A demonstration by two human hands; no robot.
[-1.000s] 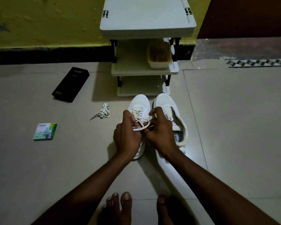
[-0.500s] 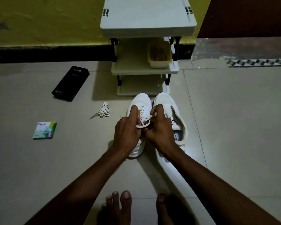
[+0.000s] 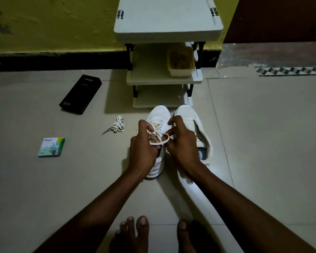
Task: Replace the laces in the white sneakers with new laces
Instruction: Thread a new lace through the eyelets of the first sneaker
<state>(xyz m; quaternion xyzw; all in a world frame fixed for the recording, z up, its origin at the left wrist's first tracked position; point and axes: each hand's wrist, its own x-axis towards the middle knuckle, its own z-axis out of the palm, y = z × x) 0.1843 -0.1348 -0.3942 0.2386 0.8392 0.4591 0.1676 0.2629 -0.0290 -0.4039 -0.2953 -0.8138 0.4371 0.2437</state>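
White: the laced sneaker (image 3: 158,115) and the other sneaker (image 3: 189,118) stand side by side at centre frame on the tiled floor (image 3: 263,143), toes toward a small rack (image 3: 164,78). Over the laced one, the left hand (image 3: 144,148) pinches a lace (image 3: 160,141) loop and the right hand (image 3: 182,146) pinches the same lace beside it. A spare lace bundle (image 3: 117,125), a black box (image 3: 80,94) and a packet (image 3: 51,147) lie at left.

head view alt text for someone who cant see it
The left hand and right hand pinch a white lace over the left sneaker, beside the right sneaker on a tiled floor. A loose lace bundle lies nearby.
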